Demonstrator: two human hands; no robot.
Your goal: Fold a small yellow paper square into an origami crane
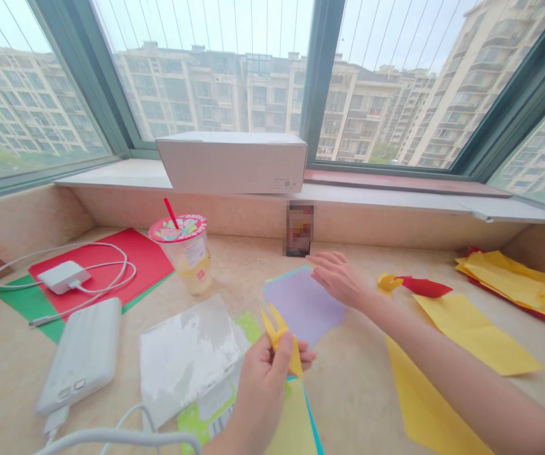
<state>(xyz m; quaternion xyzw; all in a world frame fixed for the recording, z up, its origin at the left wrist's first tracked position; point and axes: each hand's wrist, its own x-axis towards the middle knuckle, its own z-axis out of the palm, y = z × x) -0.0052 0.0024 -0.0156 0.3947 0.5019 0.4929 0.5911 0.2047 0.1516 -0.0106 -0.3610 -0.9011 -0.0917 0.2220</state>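
My left hand (pixel 265 379) is closed on a folded yellow paper piece (pixel 282 335), pinched between thumb and fingers, with two pointed tips sticking up. My right hand (pixel 336 276) is stretched forward, palm down and fingers extended. Its fingertips are just below a small upright dark object with a blurred front (pixel 300 229), perhaps a phone; whether they touch it I cannot tell. Under and beside this hand lies a lilac paper sheet (pixel 301 300). Pale yellow and blue sheets (pixel 296 420) lie below my left hand.
A lidded drink cup (pixel 191 262) with a red straw stands left of centre. Nearby lie a clear plastic sleeve (pixel 187 354), a white power bank (pixel 83 354), cables and red paper (pixel 144 262). Yellow sheets (pixel 478 332) lie right. A white box (pixel 234 164) sits on the ledge.
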